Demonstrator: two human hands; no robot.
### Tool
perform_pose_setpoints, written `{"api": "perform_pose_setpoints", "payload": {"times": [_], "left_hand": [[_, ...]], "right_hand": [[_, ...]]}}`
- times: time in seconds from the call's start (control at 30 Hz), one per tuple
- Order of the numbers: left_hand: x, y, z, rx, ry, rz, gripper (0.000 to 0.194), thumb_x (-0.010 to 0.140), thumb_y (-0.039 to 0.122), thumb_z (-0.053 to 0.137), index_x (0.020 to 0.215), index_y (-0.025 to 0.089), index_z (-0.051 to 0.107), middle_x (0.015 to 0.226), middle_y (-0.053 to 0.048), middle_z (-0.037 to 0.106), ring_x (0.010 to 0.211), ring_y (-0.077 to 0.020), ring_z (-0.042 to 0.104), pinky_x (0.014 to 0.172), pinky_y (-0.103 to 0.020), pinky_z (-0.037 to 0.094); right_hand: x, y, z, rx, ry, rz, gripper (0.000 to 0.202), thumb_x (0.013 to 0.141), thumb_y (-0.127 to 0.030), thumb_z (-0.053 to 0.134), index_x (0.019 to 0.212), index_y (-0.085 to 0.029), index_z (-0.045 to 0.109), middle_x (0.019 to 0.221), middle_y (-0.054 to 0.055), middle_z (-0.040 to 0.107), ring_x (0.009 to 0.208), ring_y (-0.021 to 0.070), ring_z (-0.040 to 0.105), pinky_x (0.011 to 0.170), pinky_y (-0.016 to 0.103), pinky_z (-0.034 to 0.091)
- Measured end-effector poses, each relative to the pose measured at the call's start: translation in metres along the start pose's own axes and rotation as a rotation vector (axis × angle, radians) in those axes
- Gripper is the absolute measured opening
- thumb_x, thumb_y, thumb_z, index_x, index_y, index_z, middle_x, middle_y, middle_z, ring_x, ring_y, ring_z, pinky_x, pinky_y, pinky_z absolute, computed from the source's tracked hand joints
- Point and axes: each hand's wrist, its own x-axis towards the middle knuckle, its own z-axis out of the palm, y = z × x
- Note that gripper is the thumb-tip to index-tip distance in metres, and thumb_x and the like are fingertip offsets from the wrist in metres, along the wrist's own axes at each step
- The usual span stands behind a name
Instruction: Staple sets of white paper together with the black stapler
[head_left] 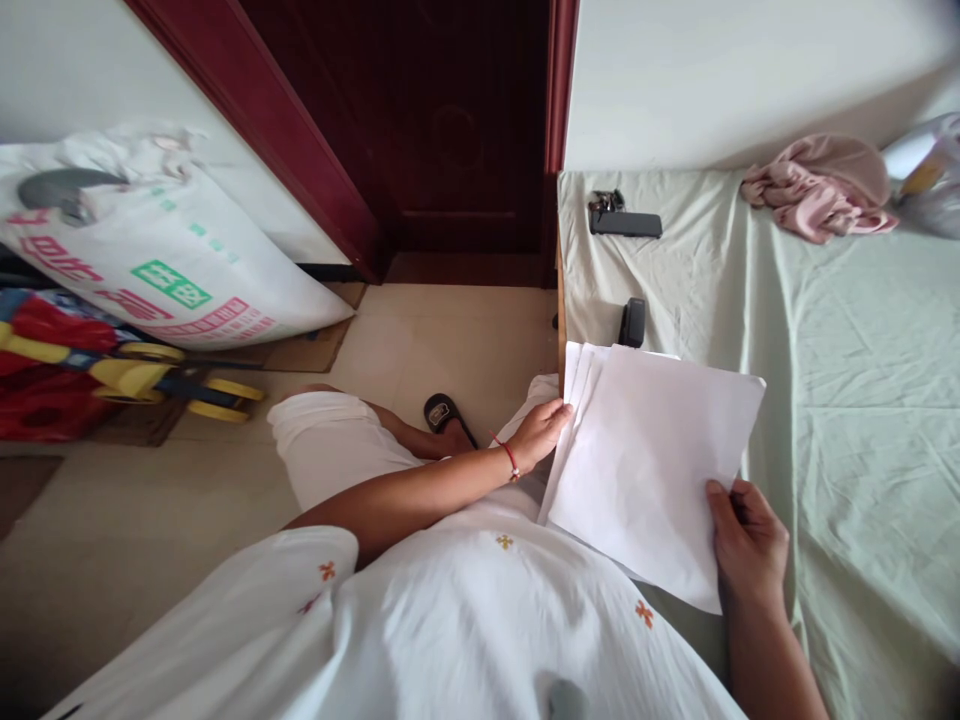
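Observation:
Between my two hands is a small stack of white paper sheets (pixel 652 465), slightly fanned out along its left edge. My left hand (pixel 544 435), with a red cord bracelet at the wrist, pinches the left edge of the stack. On the right edge my right hand (pixel 746 535) is closed, its thumb lying on top of the paper and its other fingers curled partly out of sight. The sheets are over the front left part of a surface covered with a pale green cloth (pixel 862 480). Their top faces look blank.
Beyond the paper stands a small black object (pixel 632 322); farther back lie a black case (pixel 626 224) and a bunch of keys (pixel 606 200). A pink cloth (pixel 821 185) is crumpled near the wall. Leftward are a white woven sack (pixel 202 260), a yellow-wheeled toy (pixel 135 375) and a dark red door (pixel 420 120).

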Motion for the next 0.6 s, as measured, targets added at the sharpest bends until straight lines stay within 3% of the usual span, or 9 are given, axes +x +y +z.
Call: {"api": "perform_pose_setpoints", "payload": {"times": [0.23, 0.43, 0.6], "left_hand": [[-0.001, 0.003, 0.0, 0.129, -0.095, 0.066, 0.021, 0.08, 0.037, 0.065, 0.088, 0.017, 0.065, 0.075, 0.0, 0.061, 0.073, -0.017, 0.053, 0.071, -0.029, 0.042], [0.003, 0.0, -0.001, 0.162, -0.062, 0.07, 0.03, 0.085, 0.043, 0.058, 0.07, 0.019, 0.049, 0.063, 0.005, 0.043, 0.064, -0.0126, 0.04, 0.063, -0.027, 0.033], [0.002, -0.001, -0.002, 0.158, -0.05, 0.074, 0.038, 0.088, 0.05, 0.053, 0.066, 0.021, 0.041, 0.062, 0.006, 0.034, 0.063, -0.0119, 0.035, 0.062, -0.028, 0.03]], "right_hand": [[0.0, 0.003, 0.001, 0.037, 0.028, 0.009, 0.041, 0.079, -0.056, 0.074, 0.095, -0.018, 0.072, 0.077, 0.001, 0.066, 0.068, 0.0145, 0.055, 0.062, 0.027, 0.045], [0.002, 0.001, 0.004, 0.102, 0.088, 0.001, 0.043, 0.082, -0.054, 0.074, 0.107, -0.019, 0.071, 0.083, 0.0, 0.065, 0.073, 0.0132, 0.056, 0.067, 0.028, 0.046], [0.0, -0.009, 0.004, 0.274, 0.05, 0.02, 0.067, 0.08, -0.048, 0.078, 0.14, -0.025, 0.057, 0.077, -0.004, 0.062, 0.064, 0.0113, 0.053, 0.061, 0.026, 0.045]]}}
